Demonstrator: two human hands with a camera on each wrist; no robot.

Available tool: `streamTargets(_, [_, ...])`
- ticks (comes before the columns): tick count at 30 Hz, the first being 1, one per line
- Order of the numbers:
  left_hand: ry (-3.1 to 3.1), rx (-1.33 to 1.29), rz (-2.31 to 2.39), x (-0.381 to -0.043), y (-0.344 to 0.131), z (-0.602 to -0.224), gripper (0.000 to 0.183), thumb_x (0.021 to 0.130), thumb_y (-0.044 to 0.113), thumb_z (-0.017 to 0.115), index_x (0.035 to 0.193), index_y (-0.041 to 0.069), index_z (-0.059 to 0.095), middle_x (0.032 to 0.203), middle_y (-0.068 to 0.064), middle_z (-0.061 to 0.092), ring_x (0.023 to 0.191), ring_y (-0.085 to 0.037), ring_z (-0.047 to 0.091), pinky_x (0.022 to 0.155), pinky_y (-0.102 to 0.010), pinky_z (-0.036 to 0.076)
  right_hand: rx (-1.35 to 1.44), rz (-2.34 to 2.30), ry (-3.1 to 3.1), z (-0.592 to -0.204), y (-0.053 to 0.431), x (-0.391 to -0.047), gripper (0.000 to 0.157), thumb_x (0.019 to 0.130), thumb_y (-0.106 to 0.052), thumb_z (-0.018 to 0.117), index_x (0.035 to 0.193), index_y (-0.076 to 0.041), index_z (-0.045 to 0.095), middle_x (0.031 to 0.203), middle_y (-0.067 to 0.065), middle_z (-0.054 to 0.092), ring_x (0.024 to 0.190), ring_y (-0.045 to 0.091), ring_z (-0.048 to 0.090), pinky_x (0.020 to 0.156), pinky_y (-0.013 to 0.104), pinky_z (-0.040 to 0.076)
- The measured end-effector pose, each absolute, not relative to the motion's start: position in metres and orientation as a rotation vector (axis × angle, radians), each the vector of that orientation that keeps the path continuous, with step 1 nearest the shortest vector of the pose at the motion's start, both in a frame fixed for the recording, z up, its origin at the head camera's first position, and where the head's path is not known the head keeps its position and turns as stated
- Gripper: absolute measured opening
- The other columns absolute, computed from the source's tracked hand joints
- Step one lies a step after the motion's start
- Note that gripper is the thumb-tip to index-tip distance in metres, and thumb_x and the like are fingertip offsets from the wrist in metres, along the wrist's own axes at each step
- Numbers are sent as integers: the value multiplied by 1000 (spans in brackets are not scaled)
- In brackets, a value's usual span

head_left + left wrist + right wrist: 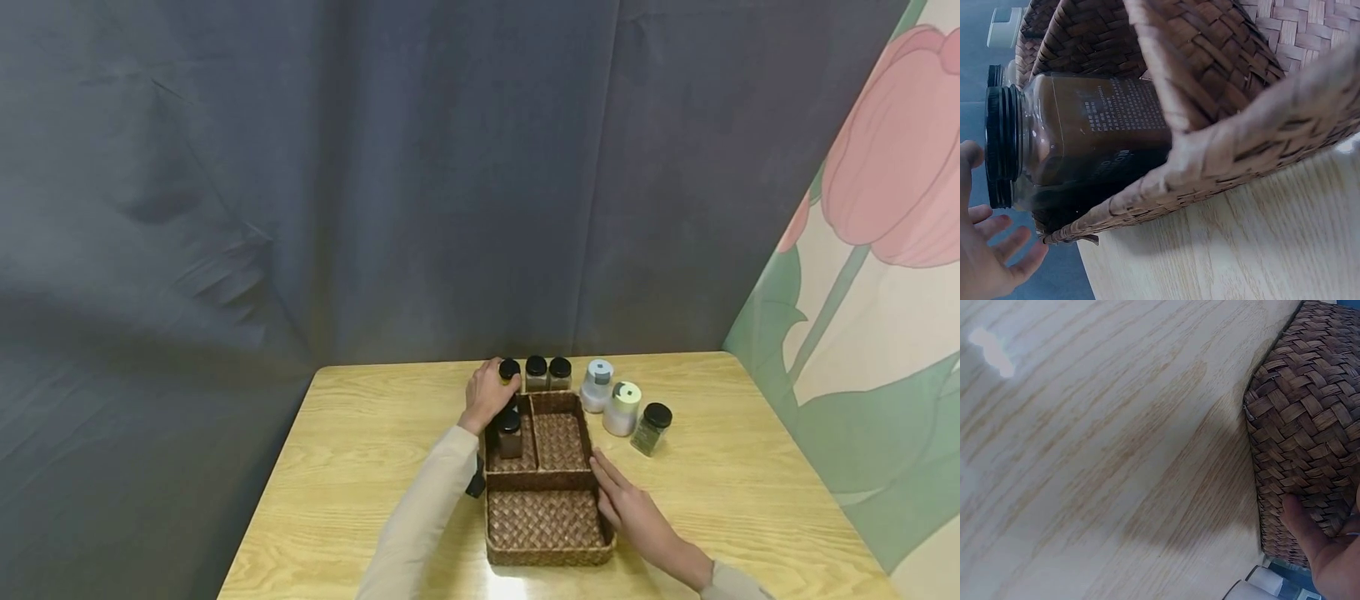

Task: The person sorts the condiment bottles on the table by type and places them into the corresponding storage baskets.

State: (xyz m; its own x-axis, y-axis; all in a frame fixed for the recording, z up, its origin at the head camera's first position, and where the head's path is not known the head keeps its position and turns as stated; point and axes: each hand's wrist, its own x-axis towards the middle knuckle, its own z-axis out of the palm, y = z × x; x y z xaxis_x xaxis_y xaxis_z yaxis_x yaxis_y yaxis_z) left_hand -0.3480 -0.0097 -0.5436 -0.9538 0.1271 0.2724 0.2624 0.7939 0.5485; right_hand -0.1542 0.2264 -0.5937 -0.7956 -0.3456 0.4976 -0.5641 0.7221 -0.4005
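Observation:
A brown woven basket [551, 554] lies in the middle of the table, with two small compartments at the back and one wide one in front. Behind its back left corner, my left hand [486, 396] holds a black-lidded jar [509, 367] between thumb and fingers, just under the lid. How firmly it grips is partly hidden. A square jar of brown contents [1104, 119] stands upright in the back left compartment, close under this hand. My right hand [637, 517] rests its straight fingers along the basket's right side; in the right wrist view its thumb [1300, 525] touches the woven wall.
Two black-lidded jars [536, 368] stand behind the basket. To its right are a white-capped bottle [597, 387], a bottle with a yellowish cap [622, 410] and a jar of green contents [651, 429]. A dark curtain [465, 183] hangs beyond the table [360, 450].

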Motion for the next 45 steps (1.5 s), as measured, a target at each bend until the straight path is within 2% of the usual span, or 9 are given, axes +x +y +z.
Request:
streamTargets(10, [-2833,-327,-890,-352,-9,-546,53,94,31,69,137,1,56,130,-16,61,108,-33,63,86,-46,54,694,773,-2519,-595,227,-151,52,81,14,67,131,16,54,139,33,47,47,-10,24,38,11,26])
streamTargets(18, [-2874,-320,-909,-355,-9,-547,56,95,32,67,140,2,53,134,-18,56,116,-36,58,90,-49,52,682,814,-2546,-592,226,-150,51,83,15,65,132,16,53,141,33,46,46,-10,23,37,12,27])
streamTargets(28, [-2913,-290,-869,-356,-3,-545,57,95,33,67,141,3,53,136,-18,54,115,-38,57,89,-51,52,682,792,-2555,-591,225,-152,51,83,14,65,132,16,53,140,33,46,46,-10,22,37,13,27])
streamTargets(34, [-2865,-295,-938,-357,-1,-545,51,93,23,71,134,-2,57,123,-20,62,103,-37,64,84,-49,54,688,797,-2546,-592,225,-153,50,83,14,65,132,16,53,140,34,46,46,-10,22,37,12,27])
streamTargets(39, [-2835,-315,-970,-357,0,-544,46,91,19,73,129,-5,60,106,-21,67,86,-33,67,70,-44,56,685,782,-2537,-593,225,-154,50,83,14,65,132,16,54,140,32,47,46,-11,22,37,11,26])
streamTargets(45, [-2796,-324,-924,-357,1,-544,44,89,19,74,126,-3,64,91,-20,70,67,-27,67,58,-37,52,693,768,-2526,-594,225,-154,51,82,14,66,131,16,54,140,32,47,47,-11,23,38,10,25])
